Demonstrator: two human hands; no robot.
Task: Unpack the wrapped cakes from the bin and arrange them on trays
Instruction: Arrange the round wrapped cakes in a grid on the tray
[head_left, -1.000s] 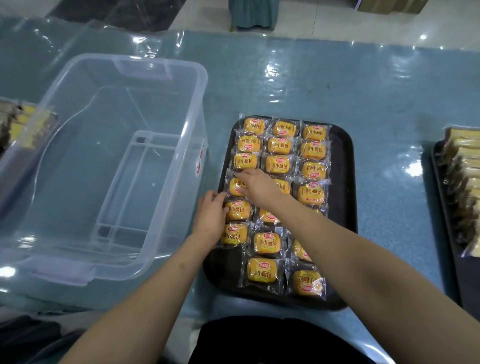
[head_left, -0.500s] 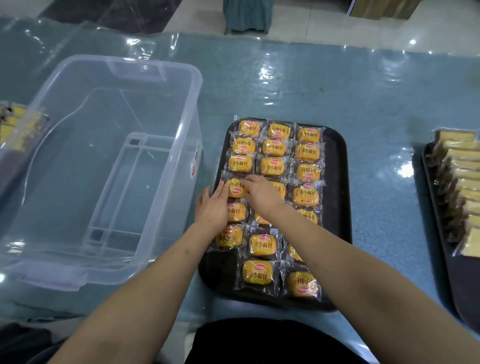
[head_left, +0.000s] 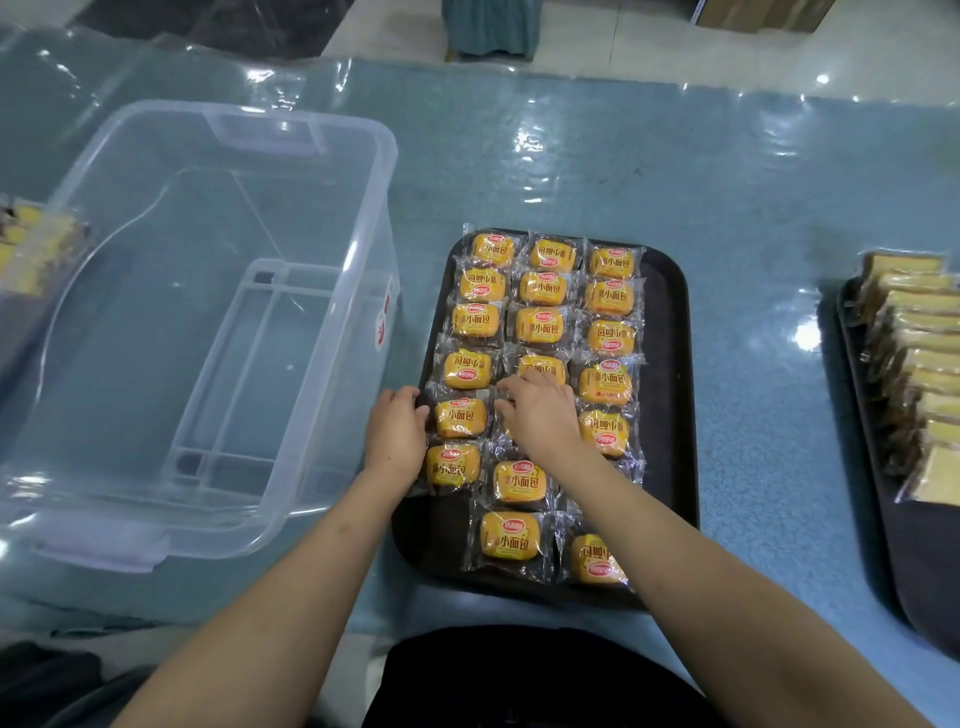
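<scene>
The right hand (head_left: 540, 415), fingers spread flat, covers a middle-row wrapped cake (head_left: 506, 426) on the black tray (head_left: 670, 395), while the left hand (head_left: 395, 434), loosely open, has slid down beside the tray's left edge.

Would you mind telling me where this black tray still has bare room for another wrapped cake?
The black tray is bare along its right edge beside the right column, and at the near-left corner below the left column. The wrapped cakes crowd the far and middle rows, where the left hand and right hand rest.
</scene>
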